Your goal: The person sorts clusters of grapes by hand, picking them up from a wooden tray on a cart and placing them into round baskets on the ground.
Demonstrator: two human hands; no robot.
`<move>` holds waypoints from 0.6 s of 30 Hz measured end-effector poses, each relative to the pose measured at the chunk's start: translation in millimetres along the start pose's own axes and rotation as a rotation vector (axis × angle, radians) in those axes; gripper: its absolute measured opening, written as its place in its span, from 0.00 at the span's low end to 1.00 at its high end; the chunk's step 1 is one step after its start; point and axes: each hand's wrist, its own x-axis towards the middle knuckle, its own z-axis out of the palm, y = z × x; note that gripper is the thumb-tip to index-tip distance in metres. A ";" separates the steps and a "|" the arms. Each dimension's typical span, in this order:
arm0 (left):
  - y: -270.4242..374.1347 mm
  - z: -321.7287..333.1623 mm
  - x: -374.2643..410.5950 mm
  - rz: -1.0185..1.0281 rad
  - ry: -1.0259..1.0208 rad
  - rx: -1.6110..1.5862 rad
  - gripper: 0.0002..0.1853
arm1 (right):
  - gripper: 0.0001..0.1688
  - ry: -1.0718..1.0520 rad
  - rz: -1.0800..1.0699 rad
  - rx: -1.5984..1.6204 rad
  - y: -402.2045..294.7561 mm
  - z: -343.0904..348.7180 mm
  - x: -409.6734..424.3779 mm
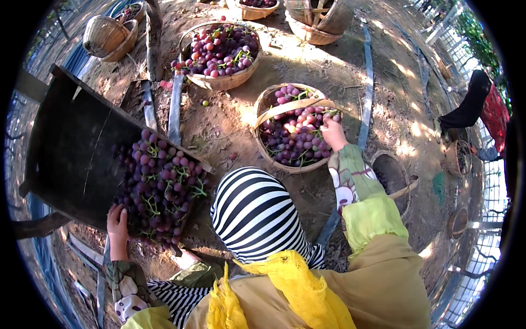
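Note:
My right hand point(333, 133) reaches to the right side of a handled wicker basket point(259, 142), its fingers curled on a bunch of red-purple grapes point(324, 115) beneath the handle. More dark grapes point(298, 144) fill the basket. My left hand point(118, 224) is at the left edge of a large heap of grapes with green stems point(164, 185). The heap lies at the near end of a dark, tilted trough-like container point(70, 152). Its fingertips touch or nearly touch the fruit; whether they grip any is unclear. Black-and-white striped cloth point(254, 214) and a yellow fringed scarf point(304, 283) lie between my arms.
Beyond stand a full grape basket point(224, 82), stacked baskets point(314, 35) and others point(117, 53). A wooden post point(153, 41) rises at upper left. Flat strips point(367, 82) cross the bare soil. Right of my sleeve is a basket point(388, 160); farther right, another person point(495, 115) is beside a basket point(453, 158).

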 end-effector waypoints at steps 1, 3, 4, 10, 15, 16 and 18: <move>-0.6 -7.4 -4.0 0.007 -0.008 0.007 0.15 | 0.15 -0.095 0.025 -0.047 -9.4 0.1 -2.3; 13.0 -30.3 -12.6 0.020 -0.014 0.013 0.15 | 0.13 -0.276 0.063 -0.145 -39.7 -15.0 -4.8; 17.6 -38.3 -16.6 0.017 -0.019 0.062 0.16 | 0.10 -0.267 0.058 -0.162 -52.2 -23.5 -9.0; 66.8 -43.3 -25.5 0.041 -0.056 -0.044 0.15 | 0.06 -0.165 -0.152 -0.242 -49.9 -34.5 -29.4; 152.7 -38.6 -27.9 0.220 -0.064 -0.102 0.14 | 0.06 -0.135 -0.200 0.010 -109.4 -84.9 -60.8; 170.7 -34.7 -27.0 0.239 -0.075 -0.155 0.15 | 0.07 -0.167 -0.228 0.107 -125.0 -99.5 -63.5; 209.0 -24.1 -20.5 0.299 -0.102 -0.272 0.15 | 0.07 -0.180 -0.290 0.166 -159.0 -132.8 -63.3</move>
